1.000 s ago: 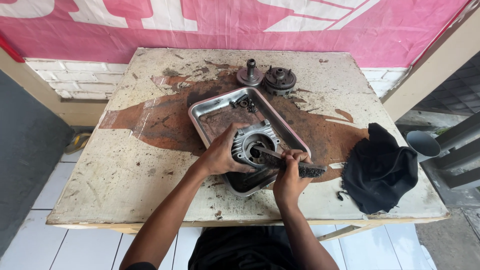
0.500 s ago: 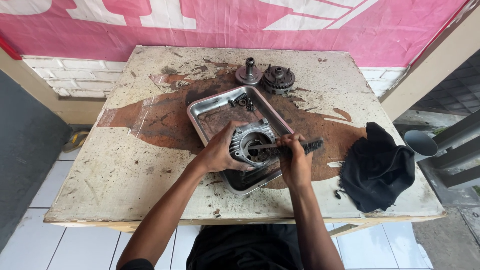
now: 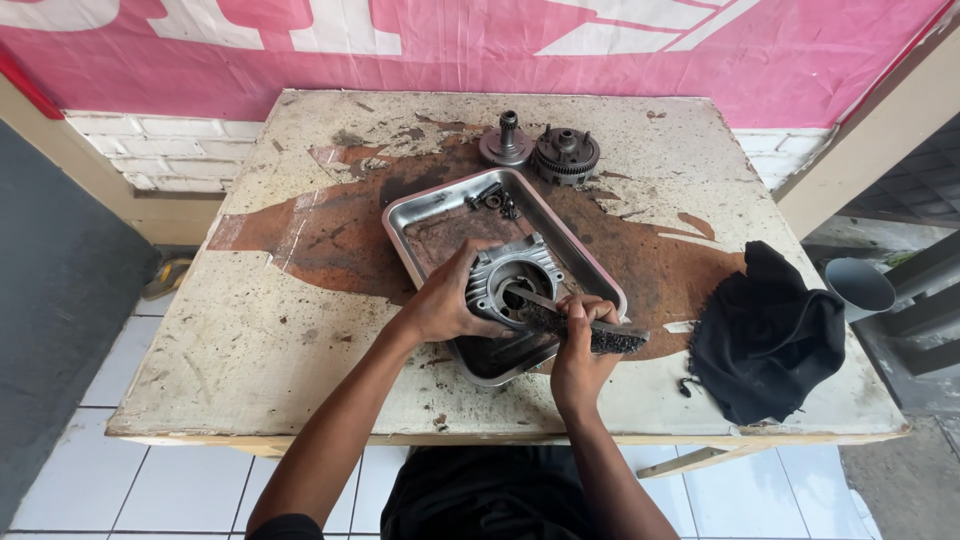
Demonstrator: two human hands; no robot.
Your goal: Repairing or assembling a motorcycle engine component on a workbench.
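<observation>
A grey finned metal engine cylinder (image 3: 515, 275) rests in a steel tray (image 3: 425, 215) on a stained table. My left hand (image 3: 447, 300) grips the cylinder's left side and steadies it. In my right hand (image 3: 578, 345) is a dark wire brush (image 3: 585, 332); its front end reaches into the cylinder's round bore and its bristled end sticks out to the right. A few small dark parts (image 3: 495, 198) lie in the tray's far corner.
Two round gear-like engine parts (image 3: 506, 146) (image 3: 567, 153) stand beyond the tray. A black cloth (image 3: 765, 335) lies bunched at the table's right edge. A grey funnel-like cup (image 3: 860, 285) sits past that edge. A pink banner hangs behind the worn, rust-stained table (image 3: 250, 340).
My right hand has shifted the brush back and forth at the cylinder's bore, ending lower with the brush angled down to the right. My left hand has kept its grip on the cylinder.
</observation>
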